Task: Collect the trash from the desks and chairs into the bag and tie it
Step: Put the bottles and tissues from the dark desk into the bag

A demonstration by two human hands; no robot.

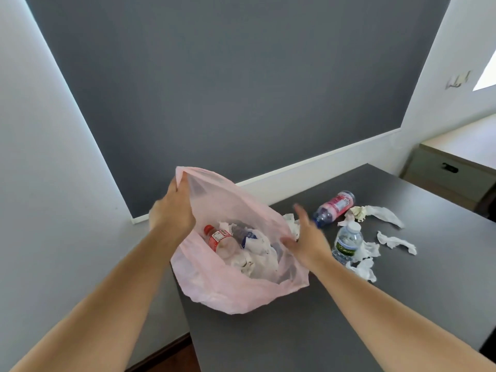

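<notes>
A thin pink plastic bag point(236, 288) rests open on the near left corner of a dark grey desk point(402, 304). My left hand point(173, 208) grips the bag's far rim and holds it up. My right hand point(306, 237) hovers at the bag's right rim with fingers spread, empty. Inside the bag lie a red-capped bottle point(220, 238), another bottle and crumpled white paper point(257, 253). On the desk to the right lie a red-labelled bottle point(335, 208) on its side, a clear water bottle point(347, 241) and crumpled tissues point(397, 241).
The desk's left edge drops to a dark wooden floor point(171, 355). A grey wall panel with white trim point(316, 165) stands behind. A pale cabinet with a black drawer handle point(451, 167) sits at the far right.
</notes>
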